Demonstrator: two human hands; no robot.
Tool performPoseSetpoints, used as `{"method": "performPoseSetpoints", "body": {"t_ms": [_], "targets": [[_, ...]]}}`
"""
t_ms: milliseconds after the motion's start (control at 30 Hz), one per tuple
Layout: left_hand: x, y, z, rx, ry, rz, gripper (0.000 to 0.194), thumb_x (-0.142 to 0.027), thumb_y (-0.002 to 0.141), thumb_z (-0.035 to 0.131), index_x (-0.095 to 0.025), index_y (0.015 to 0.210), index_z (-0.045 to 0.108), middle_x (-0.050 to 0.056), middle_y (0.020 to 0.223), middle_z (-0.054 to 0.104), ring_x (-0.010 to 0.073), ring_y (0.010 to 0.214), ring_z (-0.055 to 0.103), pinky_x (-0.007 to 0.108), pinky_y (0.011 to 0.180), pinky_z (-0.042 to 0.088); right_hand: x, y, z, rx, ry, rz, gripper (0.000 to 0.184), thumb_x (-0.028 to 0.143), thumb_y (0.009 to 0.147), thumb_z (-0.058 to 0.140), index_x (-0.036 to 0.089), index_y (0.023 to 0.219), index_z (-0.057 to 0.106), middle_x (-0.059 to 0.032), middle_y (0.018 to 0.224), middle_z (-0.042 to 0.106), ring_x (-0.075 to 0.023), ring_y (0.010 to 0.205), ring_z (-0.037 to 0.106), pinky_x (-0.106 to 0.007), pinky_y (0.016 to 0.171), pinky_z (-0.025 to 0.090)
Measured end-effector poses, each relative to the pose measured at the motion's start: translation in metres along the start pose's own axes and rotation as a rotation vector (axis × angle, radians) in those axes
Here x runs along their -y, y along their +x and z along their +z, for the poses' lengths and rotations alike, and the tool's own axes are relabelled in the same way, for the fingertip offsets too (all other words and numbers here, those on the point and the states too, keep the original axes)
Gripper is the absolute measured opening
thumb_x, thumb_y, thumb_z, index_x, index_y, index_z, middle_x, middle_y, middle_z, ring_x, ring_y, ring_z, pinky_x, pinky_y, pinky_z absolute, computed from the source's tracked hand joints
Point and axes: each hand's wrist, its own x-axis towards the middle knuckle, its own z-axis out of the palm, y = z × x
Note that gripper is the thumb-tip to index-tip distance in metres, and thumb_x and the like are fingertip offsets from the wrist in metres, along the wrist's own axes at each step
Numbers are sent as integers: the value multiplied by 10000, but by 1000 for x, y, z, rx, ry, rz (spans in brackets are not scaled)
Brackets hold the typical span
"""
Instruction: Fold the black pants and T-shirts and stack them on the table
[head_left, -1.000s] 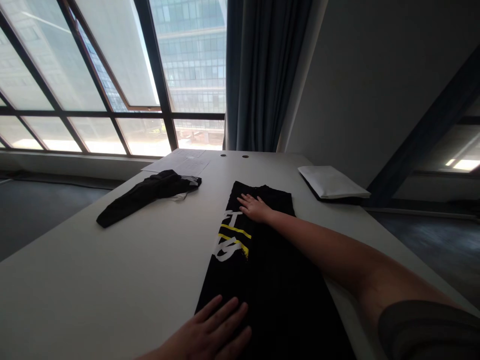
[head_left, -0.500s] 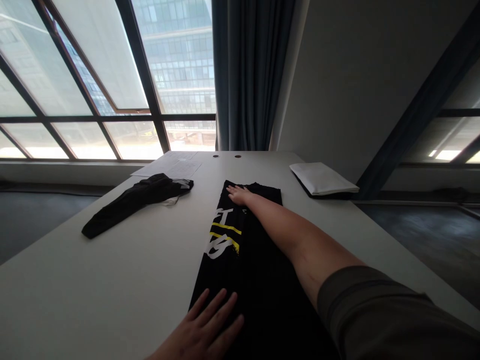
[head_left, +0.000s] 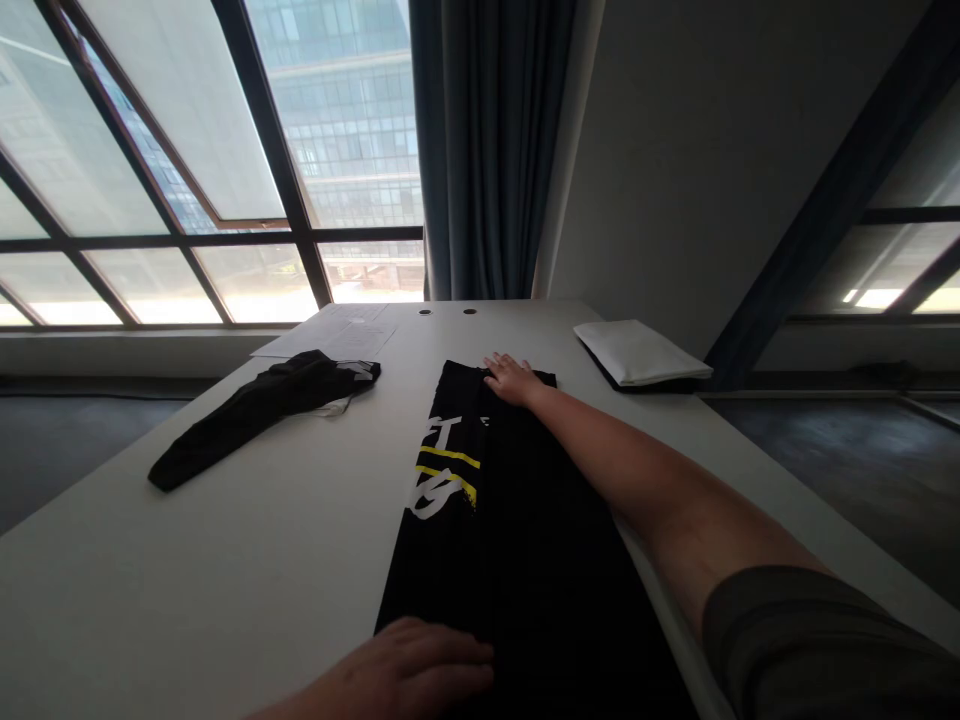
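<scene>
Two bare hands rest apart on a black garment with white lettering and yellow stripes [head_left: 525, 520], spread lengthwise on a white worktop [head_left: 225, 570]. The right hand [head_left: 514, 381] lies open at the garment's far edge, fingers spread; the left hand [head_left: 420, 665] lies on its near left part, fingers extended, gripping nothing visible. Left of the garment sits a rumpled dark cloth [head_left: 262, 410], with papers [head_left: 322, 333] just beyond; to the garment's far right lies a folded white cloth [head_left: 641, 352].
</scene>
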Motion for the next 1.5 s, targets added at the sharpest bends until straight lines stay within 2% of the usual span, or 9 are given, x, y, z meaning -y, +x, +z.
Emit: {"method": "performPoseSetpoints", "body": {"t_ms": [100, 200, 367, 533, 833, 1000, 1233, 1367, 1500], "targets": [[-9, 36, -45, 75, -114, -93, 452, -275, 1012, 583, -380, 1452, 582, -24, 1411, 701, 197, 1250, 680, 326, 1115, 516, -63, -48, -12, -80, 39, 77, 595, 368, 1106, 233, 155, 1601, 486, -143, 1678, 433, -277, 1575, 333, -505, 1309, 188], [-18, 92, -60, 153, -92, 41, 311, -254, 1002, 632, -279, 1305, 696, 5, 1317, 738, 209, 1176, 698, 358, 1096, 512, -108, -89, -19, -95, 91, 130, 607, 289, 1105, 173, 138, 1532, 576, -140, 1571, 573, -230, 1493, 467, -403, 1272, 300], [-44, 182, -35, 250, 17, 363, 364, -323, 1029, 624, -221, 1375, 677, -3, 1484, 654, 230, 1137, 712, 385, 968, 572, -123, -109, -19, -79, 173, 149, 582, 334, 1118, 197, 236, 1544, 582, -58, 1567, 593, -228, 1463, 517, -403, 1245, 352], [-65, 209, -3, 328, -16, 349, 436, -356, 1044, 580, -305, 1477, 603, -62, 1574, 578, 184, 994, 766, 340, 697, 623, -112, -95, -11, -50, 233, 123, 549, 412, 1136, 242, 285, 1578, 542, -17, 1611, 545, -270, 1513, 459, -478, 1288, 273], [-73, 208, -11, 478, 5, 431, 417, -329, 957, 650, -263, 1368, 675, 5, 1333, 691, 199, 898, 751, 357, 616, 577, -112, -82, -8, -150, 411, 132, 506, 386, 1109, 332, 212, 1398, 710, -65, 1491, 658, -238, 1446, 554, -372, 1223, 377], [-77, 194, -23, 327, 83, 423, 284, -338, 975, 673, -250, 1245, 694, -6, 1378, 639, 170, 866, 700, 341, 631, 557, -95, -80, -15, -266, 486, 142, 568, 369, 1105, 261, 146, 1420, 677, -96, 1482, 662, -189, 1417, 581, -312, 1175, 421], [-69, 119, -57, 44, 95, 315, 62, -276, 1028, 621, -219, 1008, 635, -1, 1089, 715, 154, 795, 606, 327, 645, 501, -50, -53, -30, -284, 484, 117, 620, 351, 1111, 185, 131, 1403, 686, -112, 1439, 691, -204, 1352, 633, -306, 1116, 461], [-67, 69, -71, -7, 99, 158, 137, -176, 1056, 572, -223, 930, 598, -3, 1055, 735, 138, 769, 609, 307, 659, 480, -17, -26, -32, -214, 403, 62, 580, 399, 1127, 225, 187, 1456, 653, -83, 1486, 662, -233, 1415, 577, -345, 1184, 395], [-61, 46, -63, 36, 24, 61, 106, -199, 1010, 684, -236, 931, 623, -9, 1107, 747, 154, 899, 658, 290, 760, 512, 14, -15, -8, -62, 291, 30, 577, 483, 1108, 320, 215, 1566, 547, -100, 1623, 521, -286, 1517, 460, -431, 1261, 302]]}}
